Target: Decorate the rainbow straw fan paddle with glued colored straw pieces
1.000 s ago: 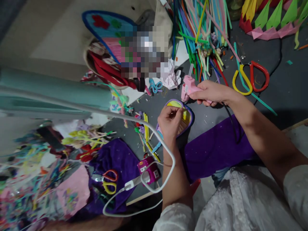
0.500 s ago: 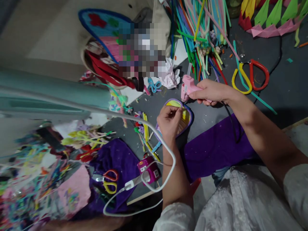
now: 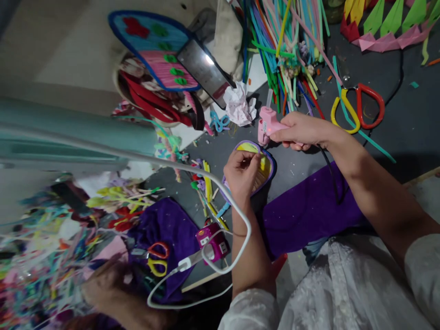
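My right hand [image 3: 302,130] grips a pink glue gun [image 3: 268,124], its nozzle pointing down at the top edge of a small yellow, purple-rimmed craft piece [image 3: 264,166] lying on the dark floor. My left hand [image 3: 241,172] rests on that piece, fingers curled and pinched against its yellow strips. A black cord runs from the glue gun under my right wrist. My purple-clad leg [image 3: 309,211] lies just right of the piece.
Red-and-yellow scissors [image 3: 357,107] lie at the right, smaller scissors [image 3: 156,259] on purple cloth at lower left. A bundle of coloured strips [image 3: 285,41], crumpled paper [image 3: 239,106], a phone [image 3: 204,71], a white cable [image 3: 220,192] and a magenta plug [image 3: 213,243] surround me. Another person's hand [image 3: 106,286] is at lower left.
Another person's hand has come into view at lower left over the pink and purple material. My own hands have barely moved.
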Demonstrator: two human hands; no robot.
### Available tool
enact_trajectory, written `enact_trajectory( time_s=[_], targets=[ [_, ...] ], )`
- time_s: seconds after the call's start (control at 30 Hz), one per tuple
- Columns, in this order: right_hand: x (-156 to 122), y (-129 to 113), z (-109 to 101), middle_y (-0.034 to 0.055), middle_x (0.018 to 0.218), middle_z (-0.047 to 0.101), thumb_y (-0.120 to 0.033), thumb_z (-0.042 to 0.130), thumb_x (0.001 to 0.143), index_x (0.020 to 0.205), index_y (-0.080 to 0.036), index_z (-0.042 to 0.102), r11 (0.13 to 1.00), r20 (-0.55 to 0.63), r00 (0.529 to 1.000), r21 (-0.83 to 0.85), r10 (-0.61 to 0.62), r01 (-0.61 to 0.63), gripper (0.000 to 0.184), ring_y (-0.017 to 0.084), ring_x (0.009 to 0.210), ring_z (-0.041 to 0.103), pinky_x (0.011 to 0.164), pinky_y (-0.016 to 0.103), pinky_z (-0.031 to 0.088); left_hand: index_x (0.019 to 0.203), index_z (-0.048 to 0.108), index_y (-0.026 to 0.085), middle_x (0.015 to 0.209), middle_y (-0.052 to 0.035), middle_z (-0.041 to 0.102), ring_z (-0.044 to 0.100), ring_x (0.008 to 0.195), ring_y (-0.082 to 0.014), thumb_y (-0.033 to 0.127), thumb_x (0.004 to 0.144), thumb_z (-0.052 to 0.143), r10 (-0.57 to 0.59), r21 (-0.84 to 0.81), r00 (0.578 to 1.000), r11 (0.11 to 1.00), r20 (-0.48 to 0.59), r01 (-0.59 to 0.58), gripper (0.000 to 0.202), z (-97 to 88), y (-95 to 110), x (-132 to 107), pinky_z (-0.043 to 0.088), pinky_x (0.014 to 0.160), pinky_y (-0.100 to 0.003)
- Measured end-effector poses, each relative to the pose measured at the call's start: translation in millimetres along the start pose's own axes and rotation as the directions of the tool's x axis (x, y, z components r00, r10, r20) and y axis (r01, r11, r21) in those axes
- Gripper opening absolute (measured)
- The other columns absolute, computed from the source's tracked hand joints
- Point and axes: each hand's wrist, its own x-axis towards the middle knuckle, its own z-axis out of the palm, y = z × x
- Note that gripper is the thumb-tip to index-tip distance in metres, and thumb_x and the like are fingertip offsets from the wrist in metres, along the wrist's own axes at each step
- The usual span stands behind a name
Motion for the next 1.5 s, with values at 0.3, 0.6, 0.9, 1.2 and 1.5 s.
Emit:
enact_trajectory(
  time_s=[0.3, 0.6, 0.9, 1.2, 1.5],
  targets=[
    [3.1, 0.5, 1.9, -0.009, 0.04, 0.04, -0.034, 0.069, 0.095, 0.07, -0.018, 0.054, 1.0, -0.007, 1.0, -0.016, 0.003, -0.003, 0.033, 0.004, 0.032, 0.034, 0.032, 0.015, 0.022, 0.069, 0.07, 0.019, 0.07, -0.0003, 0.061, 0.054, 0.067, -0.0121, 0.029, 0.077, 0.077, 0.005, -0.034, 1.0, 0.999, -0.011, -0.005, 0.014, 1.1, -0.6, 0.2, 0.041, 0.062, -0.025],
    [-1.0, -3.6, 2.4, -0.0079, 0.045, 0.042, -0.026, 0.063, 0.096, 0.074, -0.017, 0.054, 0.999, -0.012, 0.999, -0.045, 0.031, -0.031, 0.025, 0.004, 0.035, 0.035, 0.033, 0.015, 0.023, 0.069, 0.071, 0.02, 0.072, -0.0005, 0.063, 0.056, 0.068, -0.0123, 0.027, 0.078, 0.076, 0.033, -0.007, 0.999, 0.999, -0.009, -0.033, 0.013, 0.4, -1.4, 1.1, 0.041, 0.063, -0.025],
    [-4.7, -5.2, 0.4, -0.0077, 0.047, 0.044, -0.027, 0.064, 0.095, 0.078, -0.016, 0.056, 0.998, 0.012, 1.0, -0.058, 0.022, -0.022, 0.022, 0.004, 0.037, 0.036, 0.034, 0.015, 0.024, 0.069, 0.07, 0.02, 0.071, -0.0004, 0.061, 0.054, 0.066, -0.012, 0.028, 0.078, 0.077, 0.012, -0.016, 1.0, 1.0, -0.003, -0.012, 0.014, 1.0, -2.6, 0.7, 0.039, 0.061, -0.025],
    [-6.8, -5.9, -1.0, -0.0075, 0.044, 0.043, -0.027, 0.065, 0.094, 0.078, -0.016, 0.058, 0.996, 0.015, 0.999, -0.087, 0.034, -0.032, 0.021, 0.006, 0.036, 0.035, 0.034, 0.017, 0.023, 0.07, 0.07, 0.019, 0.072, -0.0002, 0.063, 0.057, 0.068, -0.0128, 0.028, 0.077, 0.075, 0.01, 0.011, 1.0, 1.0, -0.005, -0.01, 0.013, 0.7, -1.9, 1.0, 0.042, 0.064, -0.026],
    [-9.6, -7.5, -2.3, -0.0073, 0.046, 0.045, -0.026, 0.068, 0.092, 0.073, -0.018, 0.054, 0.996, 0.024, 0.999, -0.078, 0.034, -0.032, 0.025, 0.005, 0.036, 0.036, 0.035, 0.017, 0.024, 0.07, 0.07, 0.02, 0.072, -0.0006, 0.063, 0.056, 0.069, -0.013, 0.029, 0.078, 0.076, 0.022, -0.002, 1.0, 1.0, -0.003, -0.022, 0.014, 1.0, -3.7, 1.0, 0.042, 0.064, -0.026]
  ],
)
